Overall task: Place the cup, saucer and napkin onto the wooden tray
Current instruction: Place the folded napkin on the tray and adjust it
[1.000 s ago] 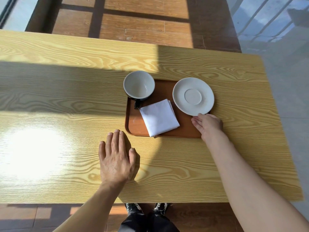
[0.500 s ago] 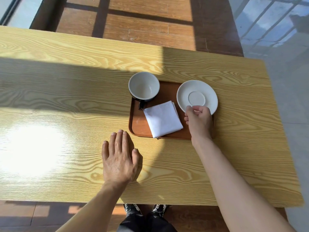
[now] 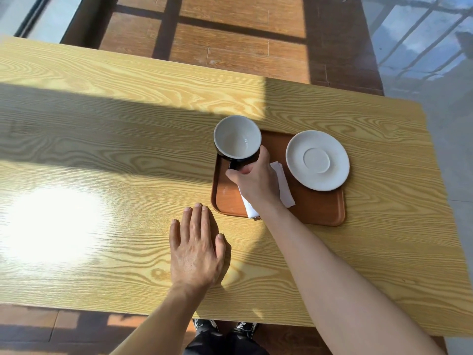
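A brown wooden tray [image 3: 317,208] lies on the table right of centre. A cup [image 3: 236,138], white inside and dark outside, stands on the tray's far left corner, overhanging its rim. My right hand [image 3: 252,179] is closed around the cup's dark handle and near side. A white saucer [image 3: 317,160] rests on the tray's far right part, overhanging its right edge slightly. The folded white napkin [image 3: 284,185] lies in the tray's middle, mostly hidden under my right hand and wrist. My left hand [image 3: 195,248] lies flat on the table, fingers spread, just in front of the tray's near left corner.
The light wooden table [image 3: 102,149] has a bright sun patch at the left and a shadow band across its far part. Its right edge and near edge are close by. My shoes [image 3: 225,329] show below the near edge, on a wood floor.
My right hand left the saucer's near rim, crossed leftward over the napkin, and closed on the cup's handle. The left hand stayed flat on the table.
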